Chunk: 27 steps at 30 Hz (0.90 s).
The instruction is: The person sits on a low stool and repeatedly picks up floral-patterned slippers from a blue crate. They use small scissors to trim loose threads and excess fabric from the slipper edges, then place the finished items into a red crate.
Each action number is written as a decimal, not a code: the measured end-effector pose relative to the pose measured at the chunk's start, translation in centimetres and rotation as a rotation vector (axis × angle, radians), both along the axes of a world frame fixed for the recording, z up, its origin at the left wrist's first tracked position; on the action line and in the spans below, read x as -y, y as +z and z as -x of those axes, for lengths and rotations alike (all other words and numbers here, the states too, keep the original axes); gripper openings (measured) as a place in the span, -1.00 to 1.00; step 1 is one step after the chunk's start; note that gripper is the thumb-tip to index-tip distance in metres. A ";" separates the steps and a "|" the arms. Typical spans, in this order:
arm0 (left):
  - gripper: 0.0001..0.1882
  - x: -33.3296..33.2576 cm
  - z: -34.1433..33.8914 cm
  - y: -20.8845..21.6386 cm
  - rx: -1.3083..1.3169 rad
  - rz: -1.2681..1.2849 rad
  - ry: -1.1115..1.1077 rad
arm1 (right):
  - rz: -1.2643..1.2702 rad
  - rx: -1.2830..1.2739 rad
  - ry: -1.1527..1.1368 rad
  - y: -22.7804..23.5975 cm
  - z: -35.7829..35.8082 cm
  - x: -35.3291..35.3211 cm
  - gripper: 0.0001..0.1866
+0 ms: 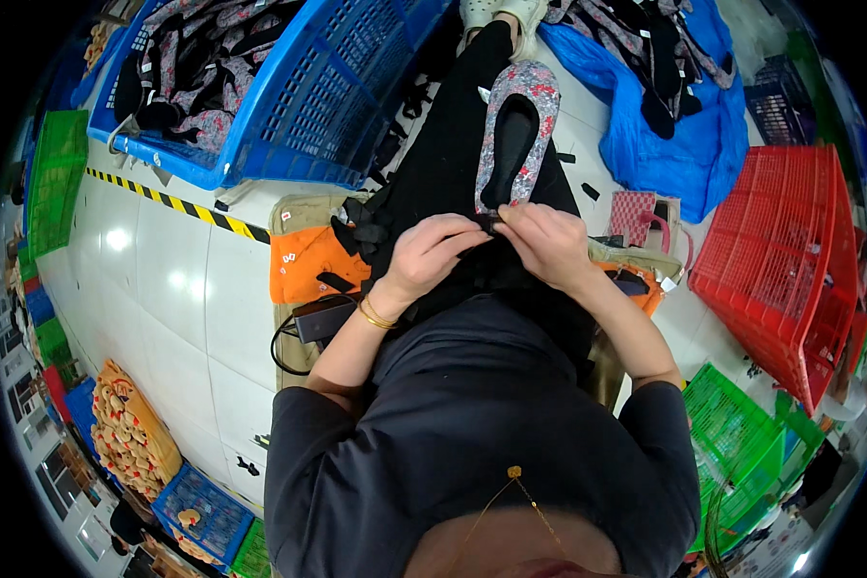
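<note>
A grey slipper (547, 96) with a red-flecked pattern and a black inside lies over my black-trousered legs, its toe pointing away from me. At its heel end, a small dark strip (488, 223) shows between my fingertips. My left hand (432, 252) is closed, thumb and fingers pinching at the strip from the left. Pressed together at the slipper's heel edge, the fingers of my right hand (549, 243) grip it from the right. The exact hold on the strip is partly hidden by my fingers.
A large blue crate (303, 101) of similar slippers stands ahead left; more lie on a blue sheet (669, 169) ahead right. Orange cloths (313, 260) and a dark box with a cable (326, 318) are beside me. Red crates (756, 250) stand right.
</note>
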State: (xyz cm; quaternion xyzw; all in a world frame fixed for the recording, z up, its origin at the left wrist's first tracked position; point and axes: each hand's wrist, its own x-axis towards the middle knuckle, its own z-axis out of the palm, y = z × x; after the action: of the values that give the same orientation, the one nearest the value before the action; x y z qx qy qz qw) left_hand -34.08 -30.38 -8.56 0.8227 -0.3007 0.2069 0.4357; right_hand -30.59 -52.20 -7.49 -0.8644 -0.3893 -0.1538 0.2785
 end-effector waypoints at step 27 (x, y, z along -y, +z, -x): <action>-0.83 4.9 0.1 0.0 -0.551 0.050 0.336 | -0.861 -1.120 -0.234 -3.4 1.8 1.4 -0.69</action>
State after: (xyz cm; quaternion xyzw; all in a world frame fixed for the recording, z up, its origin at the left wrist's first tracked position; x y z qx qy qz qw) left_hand -34.22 -35.31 -8.55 0.8751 -0.0264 0.0528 0.4804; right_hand -32.41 -53.56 -10.85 -0.6629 0.0026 0.1444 0.7346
